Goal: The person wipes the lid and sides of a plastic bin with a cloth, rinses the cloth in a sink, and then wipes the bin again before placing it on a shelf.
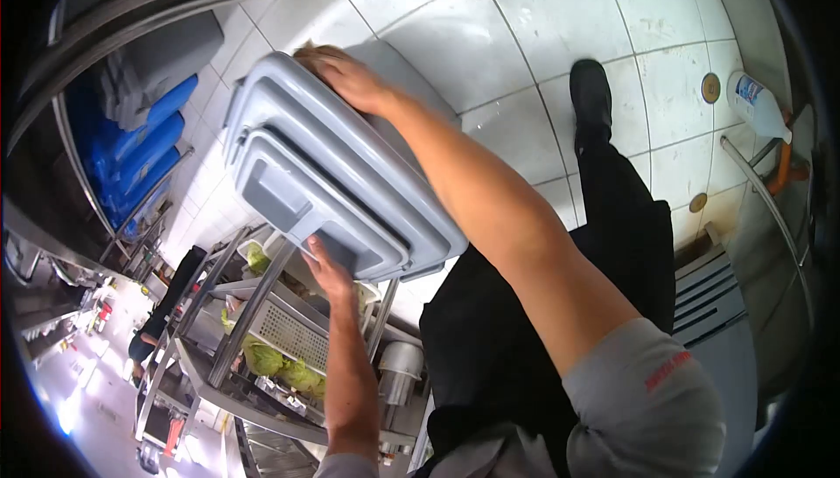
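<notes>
A large grey bin (411, 93) with a ridged grey lid (350, 163) stands tilted in view over the tiled floor. My right hand (350, 83) reaches across it and grips the lid's far upper edge, its fingers bent over the rim. Closer to me, my left hand (329, 272) holds the lower side of the lid, a digit lying on the recessed panel and the other fingers mostly hidden.
A metal rack with a white perforated crate (289, 331) and leafy greens (302, 377) is below the lid. Blue bags (144, 167) sit at left. A white bottle (757, 106) and a grey slatted container (713, 303) are at right. Another person (171, 303) stands far left.
</notes>
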`<act>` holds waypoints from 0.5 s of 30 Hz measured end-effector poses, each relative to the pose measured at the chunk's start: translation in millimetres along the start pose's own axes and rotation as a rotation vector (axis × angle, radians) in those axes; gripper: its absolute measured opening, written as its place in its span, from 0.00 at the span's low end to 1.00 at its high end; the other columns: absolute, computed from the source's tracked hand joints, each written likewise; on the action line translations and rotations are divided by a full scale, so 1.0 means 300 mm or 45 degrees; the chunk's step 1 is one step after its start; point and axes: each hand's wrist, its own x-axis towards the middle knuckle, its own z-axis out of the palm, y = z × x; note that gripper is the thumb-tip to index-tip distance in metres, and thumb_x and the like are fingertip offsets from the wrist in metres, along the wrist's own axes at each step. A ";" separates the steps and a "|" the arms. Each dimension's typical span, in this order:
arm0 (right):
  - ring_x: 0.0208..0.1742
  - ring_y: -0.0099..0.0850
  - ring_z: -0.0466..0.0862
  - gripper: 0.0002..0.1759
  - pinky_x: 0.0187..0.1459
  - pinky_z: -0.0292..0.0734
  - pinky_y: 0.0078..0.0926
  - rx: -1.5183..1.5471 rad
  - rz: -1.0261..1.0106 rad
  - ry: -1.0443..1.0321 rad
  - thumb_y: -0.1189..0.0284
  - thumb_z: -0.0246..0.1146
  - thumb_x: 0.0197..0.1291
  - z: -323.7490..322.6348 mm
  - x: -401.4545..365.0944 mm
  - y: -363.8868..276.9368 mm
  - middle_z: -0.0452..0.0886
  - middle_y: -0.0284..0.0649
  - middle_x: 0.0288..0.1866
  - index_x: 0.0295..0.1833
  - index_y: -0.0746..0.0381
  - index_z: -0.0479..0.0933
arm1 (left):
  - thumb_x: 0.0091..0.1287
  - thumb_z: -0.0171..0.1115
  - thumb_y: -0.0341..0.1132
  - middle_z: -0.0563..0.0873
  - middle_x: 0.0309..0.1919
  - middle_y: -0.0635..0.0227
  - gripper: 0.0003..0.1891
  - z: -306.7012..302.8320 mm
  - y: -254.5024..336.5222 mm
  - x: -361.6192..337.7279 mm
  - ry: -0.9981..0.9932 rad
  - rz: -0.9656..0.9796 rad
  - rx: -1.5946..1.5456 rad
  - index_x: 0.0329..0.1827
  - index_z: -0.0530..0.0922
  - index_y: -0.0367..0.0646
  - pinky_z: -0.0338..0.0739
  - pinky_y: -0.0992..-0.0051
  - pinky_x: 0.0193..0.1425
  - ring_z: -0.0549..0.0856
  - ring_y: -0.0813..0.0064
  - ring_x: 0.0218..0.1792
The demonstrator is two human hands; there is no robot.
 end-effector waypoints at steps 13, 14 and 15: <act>0.85 0.46 0.58 0.29 0.83 0.51 0.42 -0.126 0.147 -0.011 0.58 0.42 0.81 0.002 0.032 0.146 0.68 0.43 0.81 0.82 0.53 0.64 | 0.71 0.59 0.43 0.82 0.55 0.61 0.25 -0.076 -0.007 0.120 -0.069 -0.023 -0.205 0.65 0.76 0.35 0.72 0.63 0.62 0.80 0.64 0.58; 0.84 0.46 0.61 0.30 0.83 0.53 0.41 -0.082 0.075 -0.127 0.55 0.41 0.82 -0.027 0.137 0.265 0.70 0.43 0.80 0.82 0.52 0.65 | 0.69 0.59 0.45 0.82 0.56 0.59 0.27 -0.123 -0.040 0.146 -0.129 -0.098 -0.180 0.65 0.76 0.35 0.72 0.63 0.62 0.80 0.63 0.58; 0.82 0.47 0.64 0.32 0.82 0.55 0.40 -0.217 -0.096 -0.149 0.52 0.40 0.82 -0.070 0.141 0.391 0.72 0.44 0.78 0.80 0.54 0.67 | 0.68 0.58 0.46 0.82 0.56 0.59 0.28 -0.157 -0.060 0.154 -0.124 -0.083 -0.162 0.66 0.76 0.35 0.72 0.63 0.62 0.80 0.63 0.58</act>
